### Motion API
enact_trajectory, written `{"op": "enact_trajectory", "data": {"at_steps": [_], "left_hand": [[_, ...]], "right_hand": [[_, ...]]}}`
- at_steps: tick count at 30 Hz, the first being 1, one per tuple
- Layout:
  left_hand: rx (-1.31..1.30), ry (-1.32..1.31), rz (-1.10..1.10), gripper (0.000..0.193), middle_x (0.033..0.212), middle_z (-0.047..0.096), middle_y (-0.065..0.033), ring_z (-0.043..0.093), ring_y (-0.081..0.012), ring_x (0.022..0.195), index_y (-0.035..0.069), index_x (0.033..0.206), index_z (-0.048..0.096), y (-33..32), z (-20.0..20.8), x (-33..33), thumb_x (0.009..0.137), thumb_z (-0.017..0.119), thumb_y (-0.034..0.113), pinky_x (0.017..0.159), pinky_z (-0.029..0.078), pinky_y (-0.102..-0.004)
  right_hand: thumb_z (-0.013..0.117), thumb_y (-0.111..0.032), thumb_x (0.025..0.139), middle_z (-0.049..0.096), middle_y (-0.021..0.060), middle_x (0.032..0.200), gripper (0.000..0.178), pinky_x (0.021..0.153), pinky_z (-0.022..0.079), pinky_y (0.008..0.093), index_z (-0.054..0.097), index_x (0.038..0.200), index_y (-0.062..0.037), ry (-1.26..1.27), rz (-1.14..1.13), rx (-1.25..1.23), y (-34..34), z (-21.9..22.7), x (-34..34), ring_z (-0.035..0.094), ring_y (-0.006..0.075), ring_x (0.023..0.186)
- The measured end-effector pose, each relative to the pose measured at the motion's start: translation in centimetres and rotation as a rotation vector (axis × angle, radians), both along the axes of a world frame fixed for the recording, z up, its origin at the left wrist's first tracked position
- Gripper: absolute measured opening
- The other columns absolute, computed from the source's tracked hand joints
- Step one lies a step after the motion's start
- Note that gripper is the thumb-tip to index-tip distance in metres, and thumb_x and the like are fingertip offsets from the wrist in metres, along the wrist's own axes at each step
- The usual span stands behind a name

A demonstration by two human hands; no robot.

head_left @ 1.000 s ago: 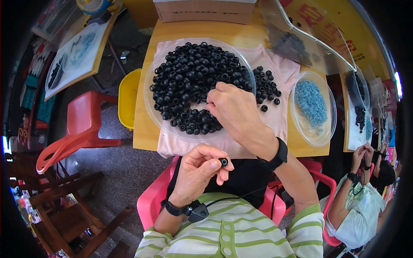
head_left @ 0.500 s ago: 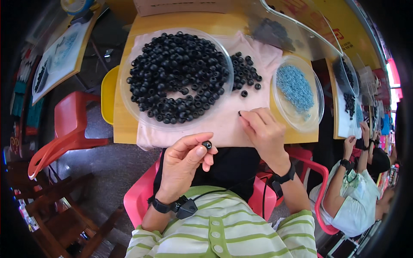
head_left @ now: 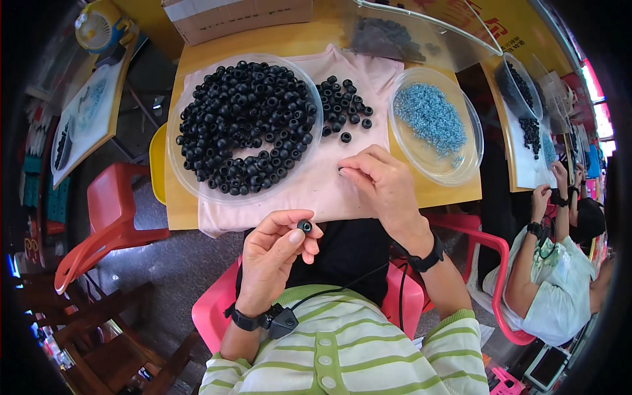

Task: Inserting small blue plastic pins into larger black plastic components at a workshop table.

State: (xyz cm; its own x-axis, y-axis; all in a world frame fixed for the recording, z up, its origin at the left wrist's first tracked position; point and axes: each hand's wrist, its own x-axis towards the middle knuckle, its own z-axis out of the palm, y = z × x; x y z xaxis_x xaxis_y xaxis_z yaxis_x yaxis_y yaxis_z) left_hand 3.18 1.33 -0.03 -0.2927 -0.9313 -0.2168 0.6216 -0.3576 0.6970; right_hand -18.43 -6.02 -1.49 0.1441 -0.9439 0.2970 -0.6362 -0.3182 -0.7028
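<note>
Between thumb and fingers, my left hand (head_left: 271, 253) pinches a black bead (head_left: 304, 226) whose hole faces up. It is just off the near table edge, above my lap. My right hand (head_left: 380, 184) hovers over the pink cloth (head_left: 309, 197), thumb and forefinger pressed together at a tiny dark thing (head_left: 342, 170) too small to name. Beyond my left hand sits a round clear tray (head_left: 172, 155) heaped with black beads (head_left: 243, 125). Loose black beads (head_left: 343, 108) lie on the cloth beside it. To the right, a clear dish (head_left: 454, 172) holds small blue beads (head_left: 431, 118).
A cardboard box (head_left: 237, 18) and a clear plastic bin (head_left: 388, 36) stand at the table's back. A yellow stool (head_left: 158, 164) and a red chair (head_left: 115, 204) are on the left. At right, another person (head_left: 543, 276) works with beads at a neighbouring table.
The view has shifted, so the table's things sit further left. My left hand keeps the bead, and my right hand keeps its pinch over the cloth.
</note>
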Motion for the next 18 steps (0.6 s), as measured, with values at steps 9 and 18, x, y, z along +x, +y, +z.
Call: {"op": "enact_trajectory", "data": {"at_steps": [9, 18], "left_hand": [[0.046, 0.011, -0.016, 0.022, 0.108, 0.067, -0.0170, 0.066, -0.0145, 0.086, -0.003, 0.120, 0.058, -0.3, -0.5, -1.0, 0.099, 0.056, 0.005, 0.077, 0.055, -0.0254], [0.036, 0.107, -0.033, 0.021, 0.106, 0.068, -0.0166, 0.068, -0.0156, 0.087, -0.001, 0.115, 0.059, -1.0, -0.6, -1.4, 0.096, 0.063, 0.005, 0.077, 0.056, -0.0250]], "right_hand": [[0.072, -0.006, 0.083, 0.063, 0.0083, 0.085, 0.010, 0.062, 0.050, 0.0332, 0.072, 0.093, -0.0059, -0.027, -0.038, -0.023, 0.8, 0.1, 0.3, 0.063, 0.0235, 0.070], [0.074, -0.005, 0.085, 0.066, 0.0050, 0.088, 0.014, 0.057, 0.044, 0.0236, 0.073, 0.099, -0.0022, -0.470, 0.225, 0.228, 3.3, 5.7, 0.6, 0.056, 0.0088, 0.065]]}}
